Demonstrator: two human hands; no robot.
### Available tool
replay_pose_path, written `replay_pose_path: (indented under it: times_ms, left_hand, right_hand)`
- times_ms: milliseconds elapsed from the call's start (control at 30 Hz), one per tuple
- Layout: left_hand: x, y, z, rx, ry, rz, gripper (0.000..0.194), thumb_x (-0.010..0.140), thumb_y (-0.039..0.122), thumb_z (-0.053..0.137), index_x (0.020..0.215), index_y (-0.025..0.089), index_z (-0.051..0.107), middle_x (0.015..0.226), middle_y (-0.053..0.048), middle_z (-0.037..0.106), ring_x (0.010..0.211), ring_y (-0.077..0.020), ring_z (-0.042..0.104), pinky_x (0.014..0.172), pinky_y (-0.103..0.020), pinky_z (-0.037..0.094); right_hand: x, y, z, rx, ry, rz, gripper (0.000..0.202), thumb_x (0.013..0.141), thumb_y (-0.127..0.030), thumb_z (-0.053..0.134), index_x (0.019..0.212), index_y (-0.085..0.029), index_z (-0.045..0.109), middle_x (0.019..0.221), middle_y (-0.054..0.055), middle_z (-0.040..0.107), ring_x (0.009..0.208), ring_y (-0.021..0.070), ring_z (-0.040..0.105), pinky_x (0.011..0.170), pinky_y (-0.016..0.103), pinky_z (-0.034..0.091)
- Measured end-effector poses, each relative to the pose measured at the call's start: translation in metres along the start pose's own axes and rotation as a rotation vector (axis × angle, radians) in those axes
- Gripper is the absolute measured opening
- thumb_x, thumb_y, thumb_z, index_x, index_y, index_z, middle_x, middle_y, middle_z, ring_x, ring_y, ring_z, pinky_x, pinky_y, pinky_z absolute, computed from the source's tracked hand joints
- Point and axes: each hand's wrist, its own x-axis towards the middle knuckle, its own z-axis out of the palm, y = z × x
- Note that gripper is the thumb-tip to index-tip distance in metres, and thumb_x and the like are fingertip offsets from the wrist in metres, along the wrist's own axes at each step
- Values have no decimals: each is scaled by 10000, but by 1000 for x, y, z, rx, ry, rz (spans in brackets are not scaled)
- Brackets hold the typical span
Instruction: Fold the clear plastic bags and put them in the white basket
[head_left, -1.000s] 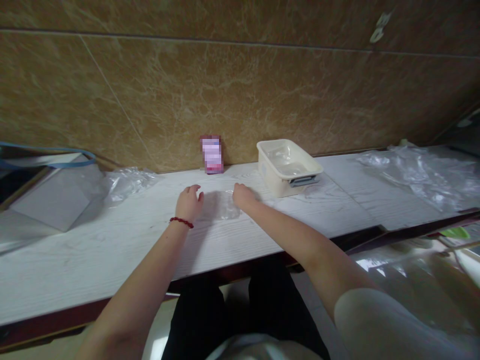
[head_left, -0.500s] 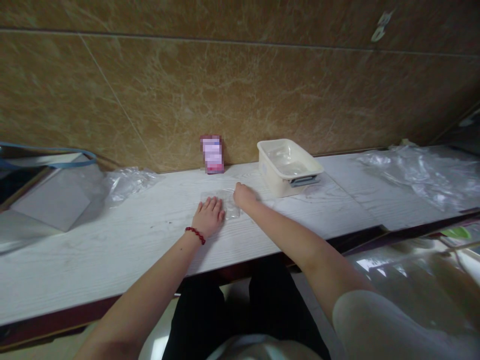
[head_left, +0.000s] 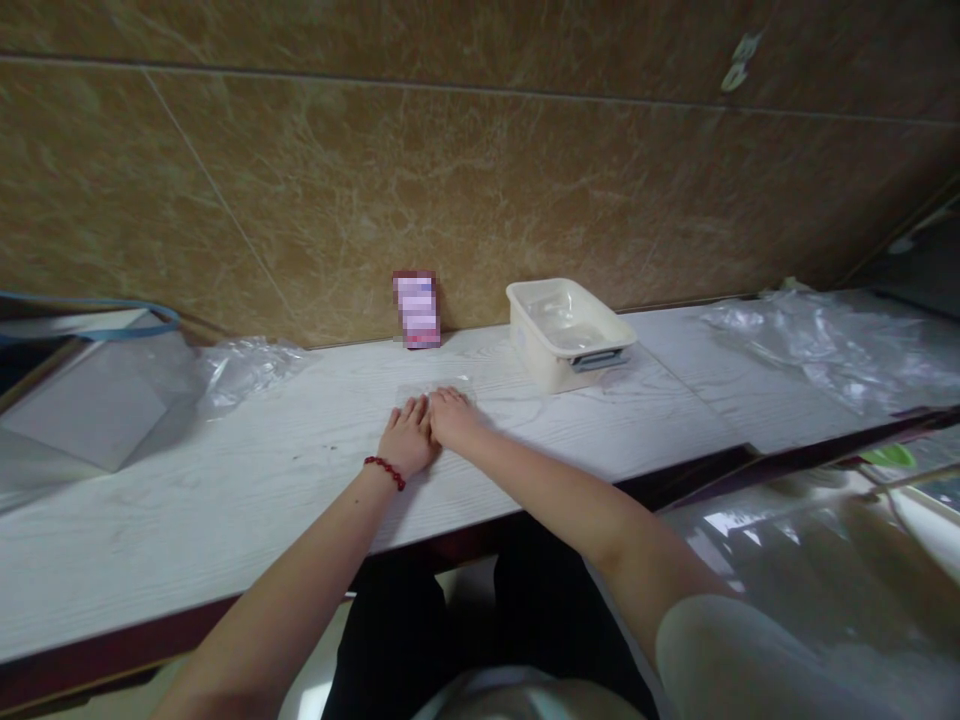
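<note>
A small clear plastic bag (head_left: 463, 384) lies flat on the white wood-grain counter, mostly covered by my two hands. My left hand (head_left: 407, 437), with a red bead bracelet at its wrist, rests palm down on the bag's left part, fingers stretched out. Right beside it, touching it, my right hand (head_left: 453, 418) lies on the bag with its fingers pointing forward. What may be under the palms is hidden.
A cream plastic bin (head_left: 551, 365) with a grey handle stands right of my hands, clear plastic inside it. A phone-like object (head_left: 418, 310), blurred out, leans on the wall. Crumpled clear plastic (head_left: 251, 370) lies left, more plastic sheeting (head_left: 817, 335) right. A white box (head_left: 94, 405) sits far left.
My right hand has moved left from the bag's right edge, where its fingers were pinched, to lie flatter beside my left hand. My left hand stays on the bag.
</note>
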Motion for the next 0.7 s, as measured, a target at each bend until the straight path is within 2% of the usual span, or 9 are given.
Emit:
replay_pose_path:
  times_ms: [100,233,333,433,533,600,633,700]
  left_hand:
    - [1,1,0,8,-30,-12,491,826,309,265,1272,119,342,1335,-122,309,1219,-270,265,969,-445,211]
    - [1,2,-1,-8,-48,-59,512,831,375,235,1295,171,301,1357,-88,275,1234,-253,237,979,-452,180]
    - [-2,-6,-1,-48,-80,-162,574,818,465,204,1308,173,265,1368,-80,250,1244,-253,210,979,-469,168]
    - [-6,-20,0,-79,-111,-319,632,808,497,181,1315,123,239,1372,-102,229,1251,-260,187,982,-484,153]
    - [-12,-35,-1,-87,-120,-457,647,813,472,182,1307,56,236,1363,-146,233,1246,-286,188,979,-491,156]
    - [-16,-39,-5,-69,-69,-491,637,823,431,188,1299,10,229,1343,-186,259,1235,-306,206,967,-490,187]
    - [-18,-38,-7,-54,-27,-472,626,827,411,198,1295,-3,228,1333,-199,273,1231,-310,214,962,-489,199]
    - [-22,-32,-13,-26,39,-348,593,826,381,236,1281,1,265,1319,-203,300,1228,-304,228,963,-479,206]
  right_hand:
    - [-1,8,9,1,14,78,441,858,-284,221,1238,-100,348,1327,94,317,1222,197,229,1004,377,139]
    - [1,26,3,-35,6,175,528,843,-383,201,1303,-130,252,1380,63,208,1257,209,128,1007,440,53]
    - [5,35,-2,-58,-49,239,572,824,-446,206,1327,-175,188,1401,42,130,1269,222,65,985,500,-4]
    - [9,41,-4,-64,-82,306,587,816,-481,200,1333,-207,161,1409,29,77,1272,240,18,960,540,-44]
    - [12,44,-6,-37,-59,341,607,811,-490,224,1330,-177,179,1407,59,81,1271,256,4,962,538,-35]
    - [12,48,-11,19,5,356,603,813,-481,240,1319,-153,215,1397,88,128,1267,266,43,973,520,25]
    - [10,52,-14,48,48,352,587,816,-465,253,1306,-141,247,1382,105,179,1261,264,90,979,499,68]
    - [5,60,-20,87,138,290,521,813,-409,312,1248,-124,349,1309,126,324,1219,236,224,983,429,150]
